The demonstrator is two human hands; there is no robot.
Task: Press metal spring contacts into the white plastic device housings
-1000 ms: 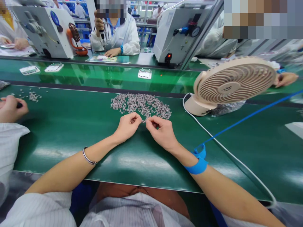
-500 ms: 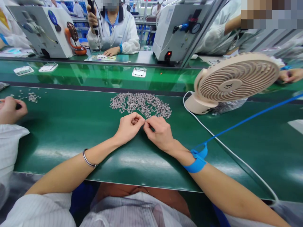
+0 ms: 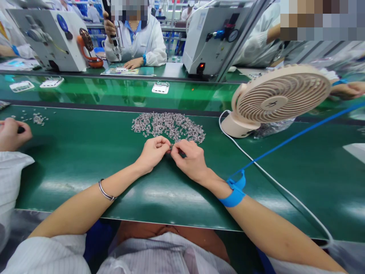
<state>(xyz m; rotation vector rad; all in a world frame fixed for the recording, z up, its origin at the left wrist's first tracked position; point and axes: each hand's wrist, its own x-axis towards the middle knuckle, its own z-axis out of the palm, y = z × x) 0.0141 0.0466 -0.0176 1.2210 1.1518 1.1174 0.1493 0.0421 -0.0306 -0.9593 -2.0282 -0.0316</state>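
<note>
Your left hand (image 3: 154,151) and right hand (image 3: 189,158) meet fingertip to fingertip over the green tabletop (image 3: 85,152), just at the near edge of the heap of small metal parts (image 3: 168,125). Both hands are curled nearly closed, thumbs and forefingers pinched together on 1 tiny part (image 3: 171,146) between them; it is too small to tell its long axis or which way it points. The heap spreads left to right across the tabletop beyond your knuckles. A beige fan (image 3: 273,102) stands to your right, and a blue wrist strap (image 3: 235,192) circles your right wrist
</note>
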